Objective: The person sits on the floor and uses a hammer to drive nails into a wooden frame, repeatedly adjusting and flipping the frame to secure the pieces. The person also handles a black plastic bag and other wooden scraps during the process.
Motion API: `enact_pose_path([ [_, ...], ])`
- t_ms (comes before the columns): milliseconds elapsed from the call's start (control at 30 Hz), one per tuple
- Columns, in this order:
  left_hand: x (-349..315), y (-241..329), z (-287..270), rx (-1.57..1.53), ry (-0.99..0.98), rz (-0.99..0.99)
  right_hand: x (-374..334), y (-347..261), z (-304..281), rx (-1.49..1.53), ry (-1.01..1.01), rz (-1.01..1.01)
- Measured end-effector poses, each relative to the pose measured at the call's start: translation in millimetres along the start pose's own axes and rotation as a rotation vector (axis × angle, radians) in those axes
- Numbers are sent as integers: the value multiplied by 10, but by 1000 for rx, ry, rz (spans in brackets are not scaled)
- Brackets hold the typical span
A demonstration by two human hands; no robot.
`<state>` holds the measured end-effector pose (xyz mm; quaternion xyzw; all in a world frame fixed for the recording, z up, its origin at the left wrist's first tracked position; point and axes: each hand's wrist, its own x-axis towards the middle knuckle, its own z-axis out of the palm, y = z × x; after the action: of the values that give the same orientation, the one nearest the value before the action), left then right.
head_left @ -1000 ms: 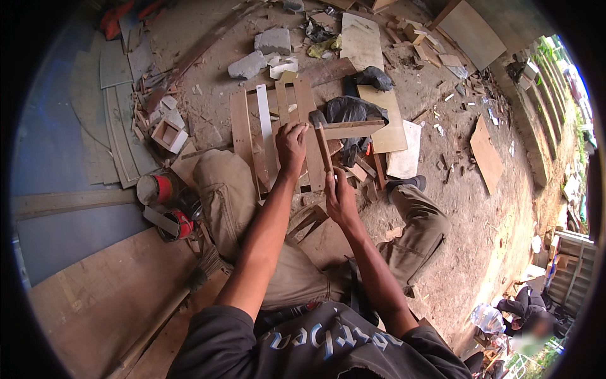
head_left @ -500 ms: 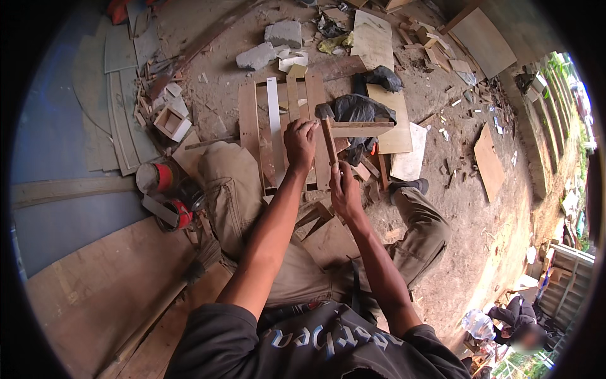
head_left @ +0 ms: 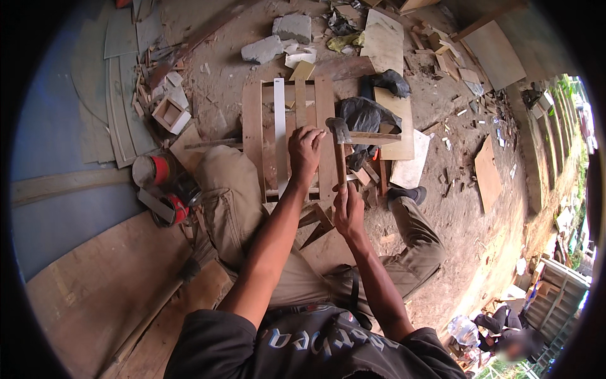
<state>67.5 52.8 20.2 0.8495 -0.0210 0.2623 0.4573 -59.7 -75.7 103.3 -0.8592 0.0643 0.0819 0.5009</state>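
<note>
The right hand [head_left: 349, 211] is gripping a hammer [head_left: 341, 158]. The left hand [head_left: 305, 153] is reaching over a wooden frame [head_left: 324, 104], its grip unclear.

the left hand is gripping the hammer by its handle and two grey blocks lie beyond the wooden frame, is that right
Not quite: the head view shows the right hand, not the left hand, gripping the hammer by its handle. Two grey blocks do lie beyond the wooden frame.
</note>
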Motion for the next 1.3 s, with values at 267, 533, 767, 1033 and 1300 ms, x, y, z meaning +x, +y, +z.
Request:
enact_pose_path([
  [267, 22, 34, -22, 59, -2, -23, -20, -386, -80, 16, 9, -81],
  [533, -5, -3, 29, 45, -19, -30, -4, 7, -56, -88, -25, -5],
  [767, 6, 54, 4, 33, -25, -40, -37, -66, 50, -19, 59, -38],
  [1033, -53, -107, -20, -177, 44, -189, -43, -122, 1, 83, 84, -69],
  [1300, -61, -96, -13, -34, 7, -81, -14, 2, 78, -75, 61, 21],
])
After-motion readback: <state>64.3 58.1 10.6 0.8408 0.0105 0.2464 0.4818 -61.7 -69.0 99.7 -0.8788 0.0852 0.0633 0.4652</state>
